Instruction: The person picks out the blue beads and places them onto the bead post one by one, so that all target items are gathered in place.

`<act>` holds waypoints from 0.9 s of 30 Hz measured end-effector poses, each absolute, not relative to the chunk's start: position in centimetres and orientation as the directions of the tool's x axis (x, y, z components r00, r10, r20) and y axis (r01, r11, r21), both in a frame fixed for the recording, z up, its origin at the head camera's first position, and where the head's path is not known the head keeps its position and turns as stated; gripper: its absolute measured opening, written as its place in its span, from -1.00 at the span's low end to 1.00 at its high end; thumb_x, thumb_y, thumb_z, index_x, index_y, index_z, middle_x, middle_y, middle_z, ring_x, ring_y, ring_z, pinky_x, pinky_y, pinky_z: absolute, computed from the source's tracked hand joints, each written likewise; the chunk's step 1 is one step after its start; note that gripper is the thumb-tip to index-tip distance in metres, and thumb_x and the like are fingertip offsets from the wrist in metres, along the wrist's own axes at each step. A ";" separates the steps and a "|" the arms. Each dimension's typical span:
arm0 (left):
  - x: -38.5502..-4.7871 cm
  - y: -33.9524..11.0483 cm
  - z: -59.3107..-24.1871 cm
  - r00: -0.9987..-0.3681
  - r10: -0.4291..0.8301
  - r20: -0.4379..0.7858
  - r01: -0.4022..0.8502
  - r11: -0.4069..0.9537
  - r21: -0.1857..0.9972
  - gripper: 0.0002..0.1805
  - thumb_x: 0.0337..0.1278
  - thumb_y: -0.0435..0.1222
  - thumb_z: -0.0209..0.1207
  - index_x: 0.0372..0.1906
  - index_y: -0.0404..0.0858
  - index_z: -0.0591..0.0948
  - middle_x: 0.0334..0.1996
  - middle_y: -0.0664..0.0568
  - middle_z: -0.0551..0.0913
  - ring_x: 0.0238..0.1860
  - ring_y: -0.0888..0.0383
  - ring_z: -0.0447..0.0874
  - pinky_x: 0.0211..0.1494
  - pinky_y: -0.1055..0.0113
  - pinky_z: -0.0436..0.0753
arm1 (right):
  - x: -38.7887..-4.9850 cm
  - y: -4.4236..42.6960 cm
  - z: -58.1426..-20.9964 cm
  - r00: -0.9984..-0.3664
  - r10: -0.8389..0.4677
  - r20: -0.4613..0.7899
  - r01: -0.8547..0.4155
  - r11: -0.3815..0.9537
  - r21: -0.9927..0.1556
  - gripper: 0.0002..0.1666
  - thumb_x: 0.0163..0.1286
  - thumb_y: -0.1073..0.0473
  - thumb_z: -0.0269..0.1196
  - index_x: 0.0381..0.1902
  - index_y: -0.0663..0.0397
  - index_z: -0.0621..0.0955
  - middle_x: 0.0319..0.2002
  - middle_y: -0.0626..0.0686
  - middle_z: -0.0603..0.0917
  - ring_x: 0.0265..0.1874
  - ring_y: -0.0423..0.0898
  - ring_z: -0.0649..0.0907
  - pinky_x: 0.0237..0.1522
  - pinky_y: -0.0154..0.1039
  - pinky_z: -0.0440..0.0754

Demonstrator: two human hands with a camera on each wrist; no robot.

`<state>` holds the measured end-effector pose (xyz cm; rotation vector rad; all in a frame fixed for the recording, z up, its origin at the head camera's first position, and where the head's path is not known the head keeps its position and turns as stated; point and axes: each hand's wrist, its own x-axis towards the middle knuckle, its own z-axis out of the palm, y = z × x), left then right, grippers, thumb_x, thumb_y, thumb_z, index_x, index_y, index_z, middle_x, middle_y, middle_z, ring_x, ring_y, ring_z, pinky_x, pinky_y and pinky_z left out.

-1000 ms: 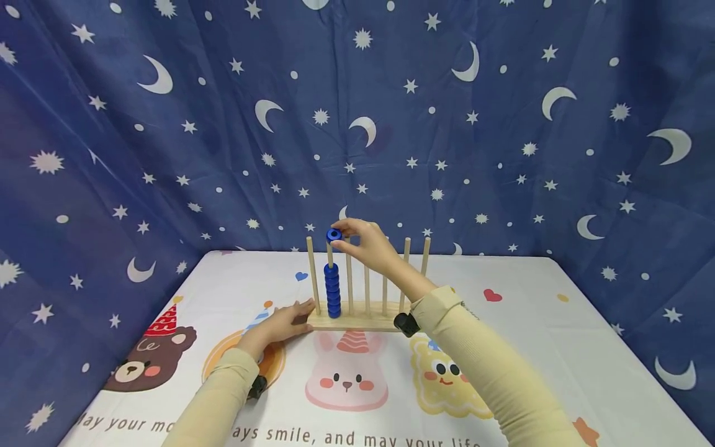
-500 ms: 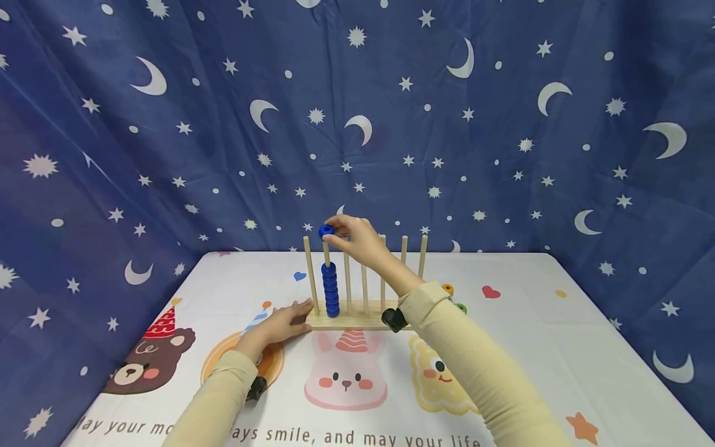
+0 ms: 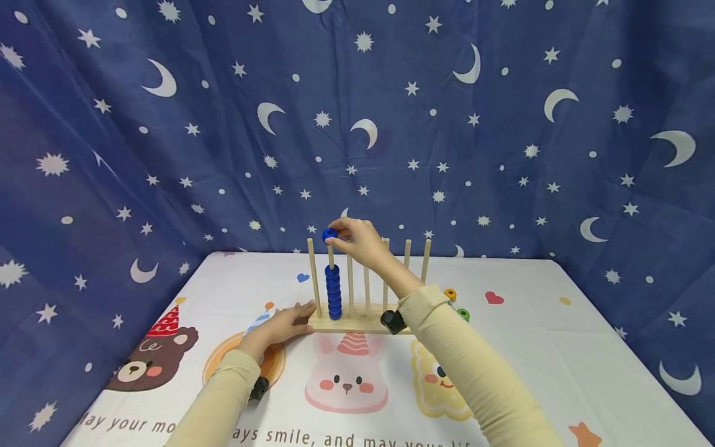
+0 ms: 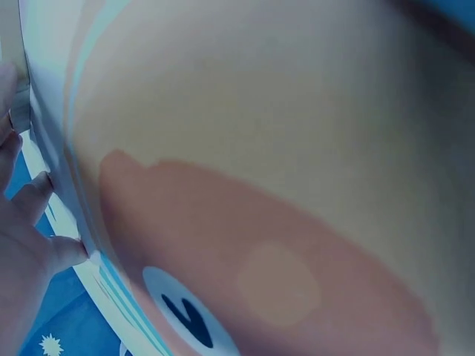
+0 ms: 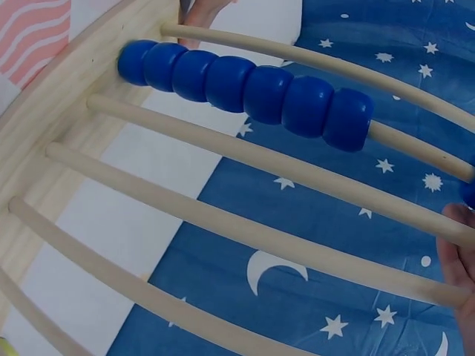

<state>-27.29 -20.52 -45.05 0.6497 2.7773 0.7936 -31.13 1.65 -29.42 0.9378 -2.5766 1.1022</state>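
At the top of the second peg from the left, my right hand (image 3: 363, 245) pinches a blue bead (image 3: 329, 235) between thumb and fingers. Whether the peg tip is inside its hole, I cannot tell. Below it, a stack of several blue beads (image 3: 333, 293) sits low on the same peg, and the right wrist view shows that stack (image 5: 249, 89) close up. My left hand (image 3: 285, 323) rests against the left end of the wooden base (image 3: 352, 323), fingers spread. Part of that hand (image 4: 26, 245) shows at the left edge of the left wrist view.
Bare wooden pegs (image 3: 314, 279) stand on both sides of the bead stack. An orange-yellow bead (image 3: 450, 294) and a green bead (image 3: 463, 315) lie to the right, partly behind the right sleeve. A starry blue curtain (image 3: 402, 124) hangs behind the white printed tablecloth (image 3: 519, 347).
The right hand has stayed at the peg top with the blue bead, tilting slightly. Its forearm has shifted left, uncovering the orange-yellow and green beads. The left hand has not moved.
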 end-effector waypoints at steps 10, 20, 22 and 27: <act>-27.4 -20.6 -45.4 -0.889 0.456 -0.038 0.369 0.765 0.528 -0.35 0.22 -0.22 0.15 0.35 -0.39 0.27 0.38 -0.29 0.21 0.37 -0.42 0.07 0.27 -0.49 -0.10 | -30.8 1.9 -29.4 -0.762 -0.486 0.427 -0.645 0.515 -0.565 -0.56 0.30 0.08 0.25 0.06 0.22 0.56 0.03 0.17 0.66 0.01 0.01 0.65 0.09 -0.20 0.59; -27.8 -20.7 -45.5 -0.884 0.466 -0.026 0.386 0.761 0.521 -0.35 0.22 -0.23 0.16 0.34 -0.41 0.28 0.37 -0.29 0.23 0.39 -0.41 0.03 0.29 -0.46 -0.03 | -30.6 2.5 -29.7 -0.720 -0.482 0.498 -0.692 0.458 -0.558 -0.58 0.32 0.12 0.24 0.08 0.19 0.56 0.07 0.16 0.63 0.09 0.04 0.61 0.17 -0.14 0.54; -27.8 -20.8 -45.5 -0.881 0.472 -0.022 0.393 0.759 0.519 -0.36 0.22 -0.24 0.16 0.34 -0.42 0.29 0.37 -0.32 0.23 0.39 -0.42 0.01 0.28 -0.47 -0.03 | -30.4 2.7 -29.7 -0.712 -0.471 0.521 -0.702 0.454 -0.548 -0.58 0.32 0.13 0.23 0.09 0.20 0.56 0.07 0.16 0.62 0.11 0.05 0.59 0.20 -0.12 0.52; -27.8 -20.8 -45.4 -0.871 0.491 -0.003 0.422 0.753 0.505 -0.39 0.20 -0.27 0.17 0.30 -0.43 0.34 0.35 -0.37 0.22 0.37 -0.43 0.04 0.34 -0.34 0.07 | -30.0 3.4 -29.0 -0.720 -0.417 0.554 -0.694 0.448 -0.564 -0.60 0.36 0.14 0.19 0.10 0.21 0.55 0.09 0.16 0.61 0.13 0.04 0.57 0.23 -0.11 0.48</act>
